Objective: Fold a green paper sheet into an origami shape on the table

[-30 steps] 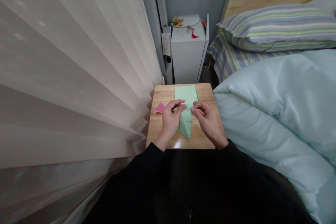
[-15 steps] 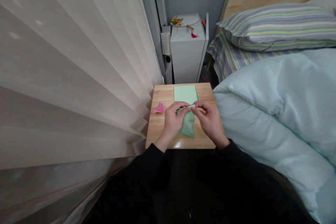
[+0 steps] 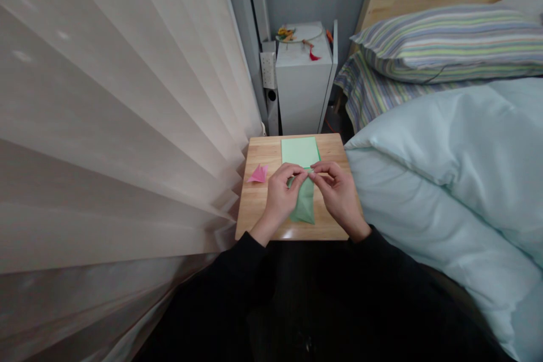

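Note:
A folded piece of green paper (image 3: 304, 206) hangs down from my fingertips over the wooden table (image 3: 254, 209). My left hand (image 3: 283, 188) pinches its top edge between thumb and fingers. From the other side my right hand (image 3: 336, 189) pinches the same edge, the two sets of fingertips nearly meeting. The fingers cover part of the fold at the top. Just beyond my hands lies a stack of light green paper sheets (image 3: 300, 150). A small pink folded paper piece (image 3: 258, 173) rests on the table to the left.
A pale pleated curtain (image 3: 169, 124) runs along the table's left side. Behind stands a white cabinet (image 3: 302, 96) with small decorations on top. On the right is a bed with a light blue quilt (image 3: 445, 169) and a striped pillow (image 3: 453, 45).
My fingertips have shifted very slightly along the paper's top edge, and less of the pale fold shows between them. The other things have stayed in place.

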`<state>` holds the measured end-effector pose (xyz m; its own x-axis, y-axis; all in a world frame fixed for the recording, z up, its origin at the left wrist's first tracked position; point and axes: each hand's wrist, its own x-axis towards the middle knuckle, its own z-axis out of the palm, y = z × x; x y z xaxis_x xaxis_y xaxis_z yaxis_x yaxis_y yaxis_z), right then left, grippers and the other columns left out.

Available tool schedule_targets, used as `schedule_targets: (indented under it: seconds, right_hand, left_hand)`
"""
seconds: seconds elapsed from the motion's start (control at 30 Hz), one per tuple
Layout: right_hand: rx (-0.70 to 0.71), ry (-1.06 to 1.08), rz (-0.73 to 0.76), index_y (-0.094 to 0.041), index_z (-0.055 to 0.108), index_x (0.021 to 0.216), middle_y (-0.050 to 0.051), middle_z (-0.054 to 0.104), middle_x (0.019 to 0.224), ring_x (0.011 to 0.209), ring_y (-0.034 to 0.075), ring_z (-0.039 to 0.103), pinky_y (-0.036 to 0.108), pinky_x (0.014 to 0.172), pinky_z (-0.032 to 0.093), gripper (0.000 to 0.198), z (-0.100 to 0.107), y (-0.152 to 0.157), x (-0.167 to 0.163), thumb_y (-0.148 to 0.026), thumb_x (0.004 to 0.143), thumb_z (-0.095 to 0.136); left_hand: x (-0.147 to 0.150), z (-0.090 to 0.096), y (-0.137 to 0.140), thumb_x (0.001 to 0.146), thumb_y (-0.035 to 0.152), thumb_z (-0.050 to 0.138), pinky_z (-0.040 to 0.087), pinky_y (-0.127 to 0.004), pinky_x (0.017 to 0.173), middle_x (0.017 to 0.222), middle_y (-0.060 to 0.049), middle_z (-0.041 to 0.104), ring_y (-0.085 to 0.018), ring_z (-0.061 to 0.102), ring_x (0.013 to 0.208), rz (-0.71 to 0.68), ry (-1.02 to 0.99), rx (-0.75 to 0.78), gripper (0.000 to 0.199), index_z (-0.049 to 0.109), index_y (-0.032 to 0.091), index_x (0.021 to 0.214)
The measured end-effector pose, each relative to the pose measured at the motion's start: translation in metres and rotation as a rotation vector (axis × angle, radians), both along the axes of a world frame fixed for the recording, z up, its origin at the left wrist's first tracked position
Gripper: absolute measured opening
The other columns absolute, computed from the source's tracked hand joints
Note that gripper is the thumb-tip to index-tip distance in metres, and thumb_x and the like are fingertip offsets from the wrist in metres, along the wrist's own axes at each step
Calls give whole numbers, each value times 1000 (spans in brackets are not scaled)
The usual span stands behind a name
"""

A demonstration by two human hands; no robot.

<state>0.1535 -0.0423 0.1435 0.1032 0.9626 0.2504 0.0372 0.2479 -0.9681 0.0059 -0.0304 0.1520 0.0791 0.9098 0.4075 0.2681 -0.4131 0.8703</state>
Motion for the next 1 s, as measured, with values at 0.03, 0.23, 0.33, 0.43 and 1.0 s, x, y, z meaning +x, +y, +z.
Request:
schedule_targets:
  seconds: [0.03, 0.23, 0.33, 0.43, 1.0]
  right_hand:
    - [-1, 2, 0, -24, 67, 86, 6, 69, 101, 101, 23, 64, 37, 82, 57, 21, 0, 0, 0, -44, 87, 73]
    - [-15, 81, -7, -24, 67, 84, 3, 69, 89, 89, 20, 66, 37, 83, 56, 16, -1, 1, -1, -37, 86, 76]
    - [-13, 98, -42, -24, 65, 83, 2, 68, 85, 84, 19, 66, 37, 81, 56, 19, -2, 2, -1, -37, 83, 78]
    - [-4, 103, -75, -25, 62, 88, 1, 67, 85, 82, 19, 66, 37, 80, 57, 23, -2, 4, -1, -38, 81, 79]
    - [294, -373, 30, -26, 69, 85, 4, 70, 86, 86, 23, 66, 41, 82, 52, 11, 19, 7, 19, -32, 94, 67]
  left_hand:
    - [0, 0, -1, 94, 24, 65, 51, -32, 80, 87, -4, 71, -18, 64, 86, 0, 1, 10, 13, 70, 20, 82]
    - [2, -2, -2, 93, 24, 66, 53, -31, 82, 89, -3, 71, -17, 66, 87, 8, -60, -32, 8, 71, 20, 88]
    - [3, -4, -2, 92, 26, 68, 54, -30, 81, 91, -4, 72, -17, 68, 86, -6, -123, -69, 6, 70, 20, 92]
    - [4, -4, -2, 91, 26, 69, 55, -32, 83, 92, -4, 73, -18, 69, 87, 0, -134, -86, 7, 71, 20, 93]
    - [-10, 10, 1, 93, 20, 65, 50, -33, 82, 87, -3, 72, -20, 65, 87, 37, 178, 171, 8, 71, 25, 91]
